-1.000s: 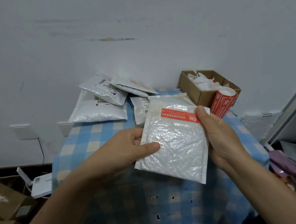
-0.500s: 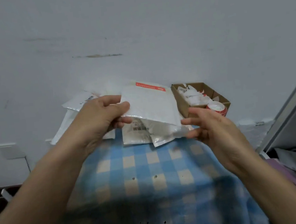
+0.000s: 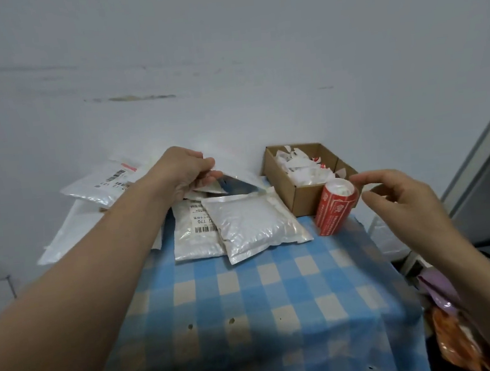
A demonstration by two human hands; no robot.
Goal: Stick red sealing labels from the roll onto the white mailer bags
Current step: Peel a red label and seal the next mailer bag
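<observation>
The left hand (image 3: 185, 173) was stretched to the far side of the desk (image 3: 280, 302), its fingers (image 3: 205, 163) pinched on the edge of a white mailer bag (image 3: 236, 168) held tilted above the pile, the free end sloping down toward the cardboard box (image 3: 299, 200). The right hand (image 3: 405, 198) hovered with its fingers (image 3: 361, 177) loosely spread and grasping nothing, just beside the top of the roll of red labels (image 3: 335, 206), not touching it as far as could be seen.

The roll stood on end, leaning against the box with its open core facing up and its long axis tipped slightly away from the right fingers. Just below the left fingers lay another plain bag (image 3: 254, 223), its long axis running from the left fingers toward the near right, overlapping a bag with a printed barcode label (image 3: 197, 229). More bags (image 3: 101, 185) lay on the other side of the left wrist.

Several things could go wrong from here. The held bag was gripped only at one edge, so it could slip or flop onto the wrong stack, mixing sealed bags with those not yet sealed. The roll was merely propped, so a careless reach by the right fingers could knock it over and send it rolling off the desk edge close behind it. A label peeled one-handed could also curl and stick to itself. The box held torn white scraps (image 3: 299, 170), probably backing paper.
</observation>
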